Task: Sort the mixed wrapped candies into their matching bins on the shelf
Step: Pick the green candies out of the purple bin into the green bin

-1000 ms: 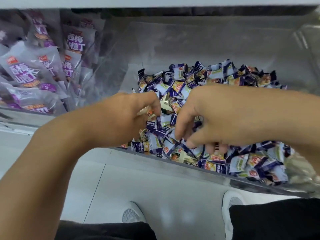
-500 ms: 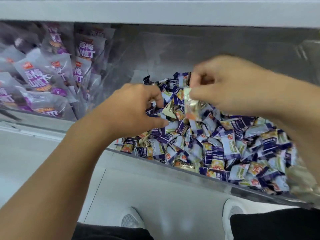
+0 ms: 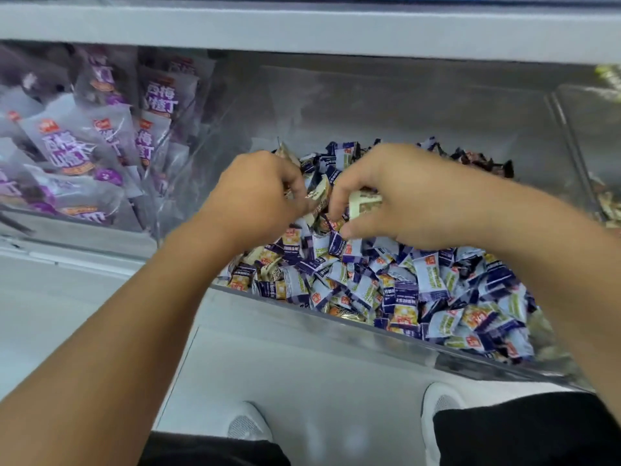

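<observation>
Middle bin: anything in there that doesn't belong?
Yes. Cream-and-gold wrapped candies sit among the blue-and-white candies; both the left hand and right hand pinch some above the pile.

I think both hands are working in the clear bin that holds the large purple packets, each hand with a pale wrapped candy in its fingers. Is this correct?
Not quite. The head view shows the left hand and right hand over the middle bin of small blue-and-white candies; the purple packets lie in the neighbouring bin on the left. Each hand does hold a pale wrapped candy.
</observation>
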`<action>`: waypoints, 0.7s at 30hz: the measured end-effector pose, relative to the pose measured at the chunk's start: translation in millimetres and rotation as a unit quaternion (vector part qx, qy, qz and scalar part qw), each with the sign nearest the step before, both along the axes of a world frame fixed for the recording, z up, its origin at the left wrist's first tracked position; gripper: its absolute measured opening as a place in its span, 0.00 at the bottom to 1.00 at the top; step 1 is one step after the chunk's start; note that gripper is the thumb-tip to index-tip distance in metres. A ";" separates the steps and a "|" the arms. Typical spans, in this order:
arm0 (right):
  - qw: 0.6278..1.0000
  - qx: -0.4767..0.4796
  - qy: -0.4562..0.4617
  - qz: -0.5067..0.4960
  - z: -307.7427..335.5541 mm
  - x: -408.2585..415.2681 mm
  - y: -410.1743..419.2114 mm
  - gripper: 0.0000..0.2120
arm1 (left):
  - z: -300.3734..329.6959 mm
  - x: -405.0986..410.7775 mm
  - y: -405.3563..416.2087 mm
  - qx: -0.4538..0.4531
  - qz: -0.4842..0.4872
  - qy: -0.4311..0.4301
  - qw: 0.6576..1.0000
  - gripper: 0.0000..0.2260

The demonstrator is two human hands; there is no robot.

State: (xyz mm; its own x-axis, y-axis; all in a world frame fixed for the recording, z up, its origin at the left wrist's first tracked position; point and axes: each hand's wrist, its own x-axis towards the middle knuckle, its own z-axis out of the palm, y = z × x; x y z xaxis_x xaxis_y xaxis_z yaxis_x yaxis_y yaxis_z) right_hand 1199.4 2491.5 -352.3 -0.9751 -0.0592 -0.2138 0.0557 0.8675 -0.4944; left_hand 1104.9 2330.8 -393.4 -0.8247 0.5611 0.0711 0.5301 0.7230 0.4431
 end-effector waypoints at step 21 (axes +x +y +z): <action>0.925 0.307 -0.102 0.197 -11.2 -14.4 -35.4 0.19 | 42.4 -2.0 -50.9 0.011 -0.023 0.020 0.999 0.14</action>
State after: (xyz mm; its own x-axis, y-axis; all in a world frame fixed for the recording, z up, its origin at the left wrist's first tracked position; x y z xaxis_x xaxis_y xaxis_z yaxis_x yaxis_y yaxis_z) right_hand 1185.0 2456.1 -363.5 -0.8392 -0.2070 -0.5029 -0.2864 0.9543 0.0850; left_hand 1102.9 2279.9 -351.0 -0.7947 0.5958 0.1162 0.5798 0.6884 0.4358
